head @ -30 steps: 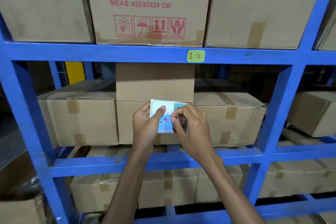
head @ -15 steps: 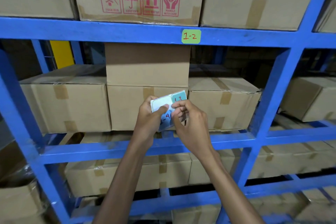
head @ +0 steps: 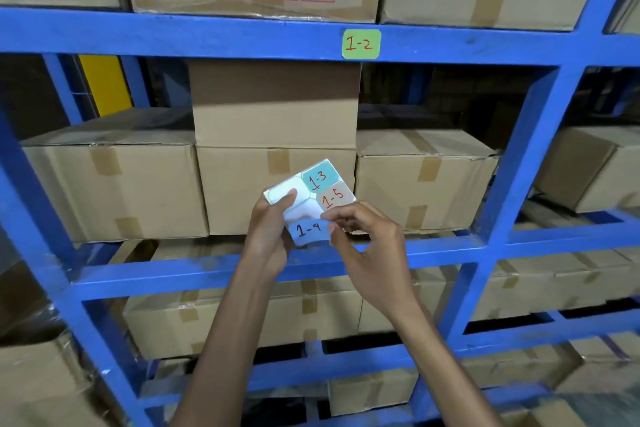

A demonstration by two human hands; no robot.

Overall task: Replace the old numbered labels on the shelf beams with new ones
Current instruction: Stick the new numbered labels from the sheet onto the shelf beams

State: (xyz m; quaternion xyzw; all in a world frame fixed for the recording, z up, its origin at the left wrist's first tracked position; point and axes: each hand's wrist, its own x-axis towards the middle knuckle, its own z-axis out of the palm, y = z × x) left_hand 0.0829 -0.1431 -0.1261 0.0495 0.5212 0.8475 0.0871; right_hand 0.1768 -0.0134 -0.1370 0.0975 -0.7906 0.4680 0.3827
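At chest height before the rack, a sticker sheet is held in the left hand, with the thumb laid across its upper left corner and the fingers curled behind it. The lower edge of the sheet is met by the right hand, whose thumb and forefinger are pinched on the pale blue 1-4 label; the other fingers are loosely curled. This label appears partly lifted off the backing, though how much of it is free cannot be told.

On the upper beam a green 1-2 label is stuck, written in the same red hand and cut to the same shape as those on the sheet, so it is judged to be a new one already placed. Two blank cells can be made out on the sheet, which suggests that two labels have been used.

Two more, 1-3 and 1-5, are seen untouched on the sheet. No label is visible on the middle beam just behind the hands, nor on the beams below. No old label can be seen anywhere. Most of the work is therefore judged to remain: 1-4 is to be freed and stuck down, then the other two.
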